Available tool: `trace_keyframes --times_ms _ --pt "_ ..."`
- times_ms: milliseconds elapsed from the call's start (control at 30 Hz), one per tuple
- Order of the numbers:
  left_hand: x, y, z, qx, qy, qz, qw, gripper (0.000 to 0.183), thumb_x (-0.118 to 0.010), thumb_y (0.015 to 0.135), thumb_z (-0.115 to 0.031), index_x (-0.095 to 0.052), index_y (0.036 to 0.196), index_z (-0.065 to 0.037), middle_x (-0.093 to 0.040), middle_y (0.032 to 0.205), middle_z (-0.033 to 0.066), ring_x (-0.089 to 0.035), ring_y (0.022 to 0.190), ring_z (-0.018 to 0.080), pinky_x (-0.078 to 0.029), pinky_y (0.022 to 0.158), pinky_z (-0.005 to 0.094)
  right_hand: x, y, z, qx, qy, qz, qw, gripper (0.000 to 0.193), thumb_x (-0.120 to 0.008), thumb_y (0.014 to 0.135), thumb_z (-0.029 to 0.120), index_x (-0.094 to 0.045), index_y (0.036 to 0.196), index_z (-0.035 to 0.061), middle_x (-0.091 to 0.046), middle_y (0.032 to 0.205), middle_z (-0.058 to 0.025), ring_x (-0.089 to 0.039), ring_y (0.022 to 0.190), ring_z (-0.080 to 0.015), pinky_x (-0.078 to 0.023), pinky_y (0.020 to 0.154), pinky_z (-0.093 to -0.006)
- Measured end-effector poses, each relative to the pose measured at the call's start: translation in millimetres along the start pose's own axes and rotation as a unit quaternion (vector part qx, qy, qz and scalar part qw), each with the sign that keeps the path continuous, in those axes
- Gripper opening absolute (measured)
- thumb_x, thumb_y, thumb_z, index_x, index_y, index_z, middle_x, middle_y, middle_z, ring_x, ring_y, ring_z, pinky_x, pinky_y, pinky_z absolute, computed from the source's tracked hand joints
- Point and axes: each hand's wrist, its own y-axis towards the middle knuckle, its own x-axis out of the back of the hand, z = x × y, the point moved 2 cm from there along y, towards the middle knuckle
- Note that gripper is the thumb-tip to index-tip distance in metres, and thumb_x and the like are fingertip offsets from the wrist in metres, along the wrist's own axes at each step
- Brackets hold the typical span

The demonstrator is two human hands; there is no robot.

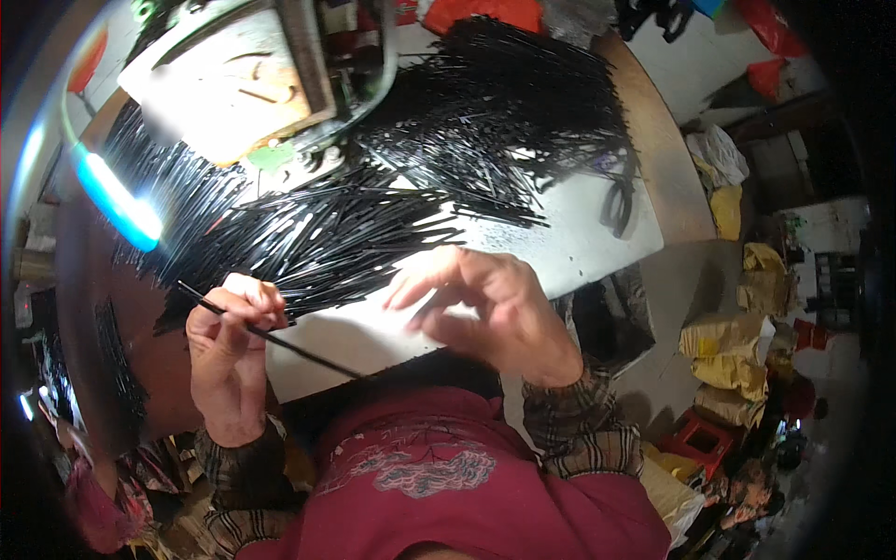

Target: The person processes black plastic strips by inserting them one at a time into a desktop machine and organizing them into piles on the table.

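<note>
Between the fingertips of my left hand (231, 327), a thin black rod (303, 353) is pinched. It slants down to the right, and its lower end reaches toward my shirt. My right hand (499, 313) hovers over the white work surface (327, 345), right of the rod. Its thumb and fingers are curved but apart, slightly blurred, with nothing visible between them. Just beyond both hands lies a loose heap of similar black rods (308, 233). A denser pile of black rods (513, 93) spreads farther back.
A machine with a brightly lit pale plate (224, 84) stands at the back left, near a glowing lamp (121, 201). Black-handled scissors (616, 207) lie on the table's right side. Yellowish sacks (728, 350) and a red stool (698, 439) are on the floor to the right.
</note>
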Motion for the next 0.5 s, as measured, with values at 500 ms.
trace_keyframes --times_ms 500 --pt "-3.2 10.3 31.4 0.083 -0.011 -0.092 0.992 0.039 -0.058 0.087 -0.004 -0.048 0.124 0.005 -0.055 0.079 0.0058 -0.055 0.065 0.0147 -0.047 0.063 0.0257 -158.6 13.8 49.3 0.241 0.701 0.288 0.606 0.023 -0.050 0.094 0.004 -0.054 0.113 -0.0092 -0.063 0.100 -0.0189 -0.065 0.086 -0.0203 -0.056 0.071 -0.0305"
